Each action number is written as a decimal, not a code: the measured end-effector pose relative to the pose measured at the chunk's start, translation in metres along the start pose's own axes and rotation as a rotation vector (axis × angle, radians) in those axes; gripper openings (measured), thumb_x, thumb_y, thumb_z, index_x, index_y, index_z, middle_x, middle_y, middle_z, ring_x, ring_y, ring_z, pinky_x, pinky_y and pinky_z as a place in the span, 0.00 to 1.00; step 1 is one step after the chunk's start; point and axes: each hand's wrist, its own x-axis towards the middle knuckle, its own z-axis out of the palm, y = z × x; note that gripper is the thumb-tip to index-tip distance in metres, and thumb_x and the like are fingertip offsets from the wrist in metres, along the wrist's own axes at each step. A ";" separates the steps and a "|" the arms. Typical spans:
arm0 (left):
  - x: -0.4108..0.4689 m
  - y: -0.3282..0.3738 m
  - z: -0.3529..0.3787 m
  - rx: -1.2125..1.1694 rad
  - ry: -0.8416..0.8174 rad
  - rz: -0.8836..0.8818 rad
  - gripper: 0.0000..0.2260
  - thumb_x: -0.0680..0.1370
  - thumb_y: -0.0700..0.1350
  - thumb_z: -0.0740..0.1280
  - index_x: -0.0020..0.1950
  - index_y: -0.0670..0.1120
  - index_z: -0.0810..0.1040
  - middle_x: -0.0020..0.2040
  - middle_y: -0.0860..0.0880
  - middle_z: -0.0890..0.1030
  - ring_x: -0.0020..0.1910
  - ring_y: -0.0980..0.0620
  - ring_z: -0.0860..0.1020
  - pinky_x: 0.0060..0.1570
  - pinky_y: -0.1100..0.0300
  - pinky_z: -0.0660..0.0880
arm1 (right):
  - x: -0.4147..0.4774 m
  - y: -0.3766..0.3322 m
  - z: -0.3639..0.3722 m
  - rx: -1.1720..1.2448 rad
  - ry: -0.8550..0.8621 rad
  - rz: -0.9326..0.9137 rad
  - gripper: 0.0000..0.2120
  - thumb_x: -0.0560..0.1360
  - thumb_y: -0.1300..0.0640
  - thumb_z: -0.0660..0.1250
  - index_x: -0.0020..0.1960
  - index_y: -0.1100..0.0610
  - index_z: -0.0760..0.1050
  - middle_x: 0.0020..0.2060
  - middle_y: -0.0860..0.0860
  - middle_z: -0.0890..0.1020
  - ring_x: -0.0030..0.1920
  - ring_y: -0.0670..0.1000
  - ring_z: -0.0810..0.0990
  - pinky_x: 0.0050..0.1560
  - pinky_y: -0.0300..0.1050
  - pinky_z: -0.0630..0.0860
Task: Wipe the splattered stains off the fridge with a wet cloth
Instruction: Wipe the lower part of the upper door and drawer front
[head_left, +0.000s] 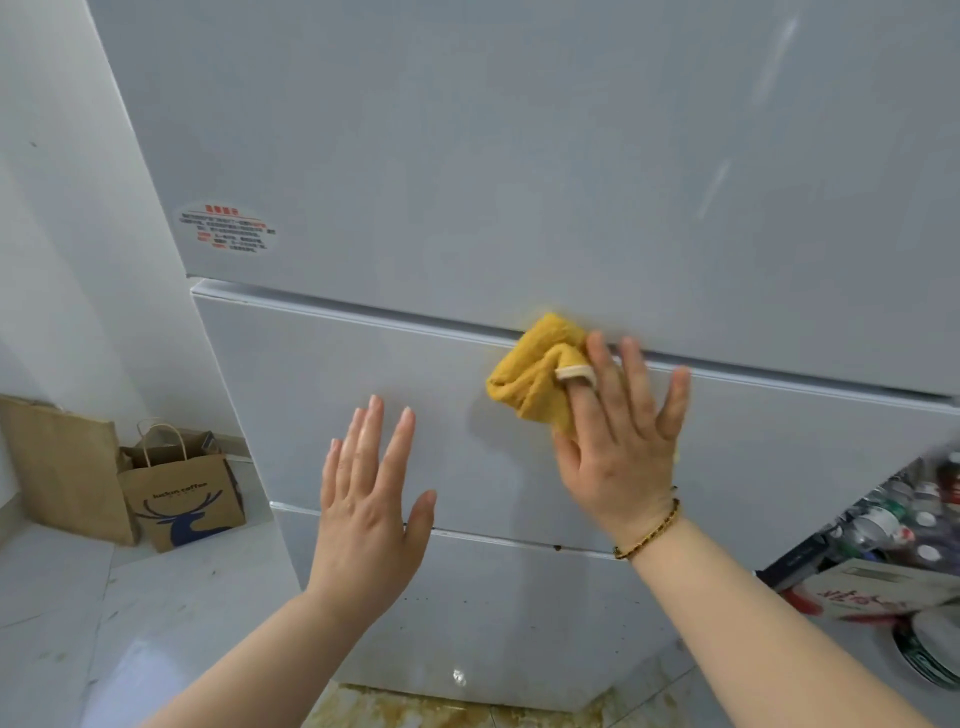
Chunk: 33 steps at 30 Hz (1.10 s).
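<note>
A white fridge with three stacked doors fills the view. My right hand presses a bunched yellow cloth flat against the middle door, just under the seam below the top door; its fingers are straight and spread, and a pale loop of the cloth sits round one finger. My left hand is held up in front of the middle door with straight fingers, holding nothing; whether it touches the door I cannot tell. Small dark specks sit on the seam above the bottom door and on that door.
Two brown paper bags stand on the floor by the left wall. Yellow-brown stains spread on the floor at the fridge's foot. Bottles and boxes crowd a surface at the right, with a bowl near the edge.
</note>
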 end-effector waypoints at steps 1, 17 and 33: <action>0.000 0.004 0.003 0.013 -0.009 0.023 0.33 0.73 0.50 0.55 0.75 0.55 0.43 0.72 0.43 0.55 0.74 0.60 0.39 0.70 0.61 0.39 | -0.003 0.005 -0.001 0.010 0.013 0.066 0.20 0.76 0.56 0.56 0.67 0.55 0.57 0.72 0.55 0.54 0.75 0.48 0.46 0.74 0.52 0.41; 0.002 0.047 0.039 0.177 0.006 0.000 0.36 0.67 0.46 0.61 0.72 0.49 0.50 0.70 0.41 0.54 0.70 0.47 0.45 0.68 0.58 0.41 | -0.057 0.069 -0.020 -0.148 -0.069 0.005 0.17 0.79 0.52 0.51 0.66 0.54 0.59 0.76 0.50 0.46 0.75 0.50 0.46 0.73 0.53 0.40; -0.009 0.042 0.031 -0.057 -0.014 -0.134 0.27 0.73 0.40 0.63 0.71 0.45 0.60 0.71 0.41 0.61 0.71 0.46 0.55 0.68 0.60 0.48 | -0.116 0.066 -0.060 0.205 -0.271 1.395 0.24 0.72 0.71 0.61 0.67 0.71 0.60 0.63 0.68 0.67 0.65 0.66 0.64 0.65 0.60 0.64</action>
